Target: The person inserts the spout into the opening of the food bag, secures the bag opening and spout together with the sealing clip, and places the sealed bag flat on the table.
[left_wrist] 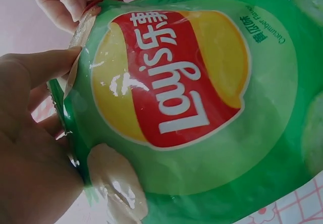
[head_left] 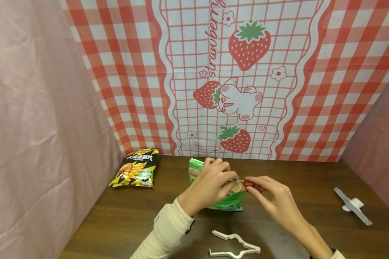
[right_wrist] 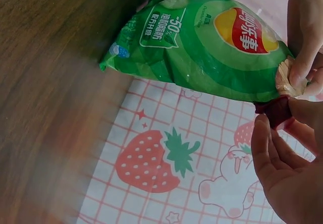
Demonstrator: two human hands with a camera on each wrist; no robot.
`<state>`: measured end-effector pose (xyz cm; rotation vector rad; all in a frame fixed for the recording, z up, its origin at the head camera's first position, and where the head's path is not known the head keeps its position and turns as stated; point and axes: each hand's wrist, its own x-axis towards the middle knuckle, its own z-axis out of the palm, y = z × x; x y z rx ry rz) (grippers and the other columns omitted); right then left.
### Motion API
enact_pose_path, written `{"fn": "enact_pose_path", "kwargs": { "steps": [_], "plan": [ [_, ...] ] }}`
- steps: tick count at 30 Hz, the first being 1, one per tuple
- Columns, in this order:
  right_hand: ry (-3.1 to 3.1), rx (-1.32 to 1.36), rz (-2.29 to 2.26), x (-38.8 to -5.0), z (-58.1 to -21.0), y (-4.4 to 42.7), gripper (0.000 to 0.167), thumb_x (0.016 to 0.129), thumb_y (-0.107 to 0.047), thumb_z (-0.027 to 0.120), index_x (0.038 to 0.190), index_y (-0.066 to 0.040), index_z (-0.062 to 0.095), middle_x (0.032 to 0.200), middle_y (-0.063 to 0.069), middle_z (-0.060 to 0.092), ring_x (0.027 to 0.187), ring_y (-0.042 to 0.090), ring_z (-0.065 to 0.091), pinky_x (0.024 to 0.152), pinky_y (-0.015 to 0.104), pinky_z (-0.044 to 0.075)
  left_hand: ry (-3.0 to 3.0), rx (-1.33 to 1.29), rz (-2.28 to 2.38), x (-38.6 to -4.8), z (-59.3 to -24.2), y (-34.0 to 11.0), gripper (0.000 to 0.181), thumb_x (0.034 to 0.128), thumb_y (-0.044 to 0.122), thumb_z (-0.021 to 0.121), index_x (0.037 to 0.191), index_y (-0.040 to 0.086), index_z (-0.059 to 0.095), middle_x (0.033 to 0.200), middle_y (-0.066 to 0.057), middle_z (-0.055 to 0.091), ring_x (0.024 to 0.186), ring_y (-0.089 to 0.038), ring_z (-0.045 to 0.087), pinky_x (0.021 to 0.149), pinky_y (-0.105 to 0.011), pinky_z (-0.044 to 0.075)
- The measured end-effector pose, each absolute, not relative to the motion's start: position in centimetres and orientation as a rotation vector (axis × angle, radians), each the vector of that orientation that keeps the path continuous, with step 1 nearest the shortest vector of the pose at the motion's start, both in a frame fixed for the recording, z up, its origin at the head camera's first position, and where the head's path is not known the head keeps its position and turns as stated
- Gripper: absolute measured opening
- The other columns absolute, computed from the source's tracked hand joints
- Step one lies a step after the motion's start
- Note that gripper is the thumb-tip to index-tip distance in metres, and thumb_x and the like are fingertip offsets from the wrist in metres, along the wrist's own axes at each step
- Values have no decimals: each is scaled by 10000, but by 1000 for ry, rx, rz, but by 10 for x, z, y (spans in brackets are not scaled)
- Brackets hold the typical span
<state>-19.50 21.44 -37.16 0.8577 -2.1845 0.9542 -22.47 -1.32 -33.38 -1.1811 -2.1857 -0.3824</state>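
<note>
Beyond both hands, the red-and-white checked cloth point(head_left: 129, 50) with its strawberry print hangs as a backdrop, and a pink curtain point(head_left: 45, 108) closes off the side to their left. Under the hands lies the brown wooden table point(head_left: 123, 223).

The green Lay's bag point(head_left: 231, 203) is the thing being worked on, upright between the two hands, its lower end down by the table, which probably helps bear its weight. Well to the left of the hands a black-and-yellow chip bag point(head_left: 136, 169) lies near the backdrop, likely set there to leave the middle free.

The left hand point(head_left: 211, 182) grips the green bag's top edge, thumb on the printed front and fingers behind, apparently to keep that edge steady. The right hand point(head_left: 275, 198) pinches a small piece at the bag's top corner between thumb and fingers.

Farther right of the right hand rests a grey bar clip point(head_left: 352, 206) with a white knob, out of the way. Nearer the person than the hands, a white hinged clip point(head_left: 254, 249) lies spread apart, within easy reach. Smallest is the red piece point(head_left: 248, 184) in the right fingers, seemingly a clip, held right against the bag's corner, perhaps to line it up with the edge
</note>
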Motion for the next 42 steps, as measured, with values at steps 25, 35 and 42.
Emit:
{"fn": "enact_pose_path", "kwargs": {
  "steps": [25,35,42],
  "plan": [
    [-2144,995,808,-187,-368,211,445,748,26,831,1161,-69,698,1091,-10,626,771,23,549,634,125,456,-2089,-1209,-402,-224,-335,-10,60,936,190,694,936,211,750,809,80,561,758,-99,462,813,-337,387],
    [-2185,1009,702,-186,-367,212,489,793,44,788,1250,-65,651,1171,-3,628,873,56,585,717,113,444,-2059,-1228,-448,-225,-336,-9,65,935,182,696,926,208,755,810,83,574,756,-94,454,808,-324,374],
    [-2209,1021,677,-187,-368,213,499,818,59,760,1283,-71,633,1209,1,605,945,74,602,776,112,453,-2074,-1254,-446,-225,-335,-11,82,935,156,684,939,202,752,813,80,578,759,-97,459,781,-309,365]
  ]
}}
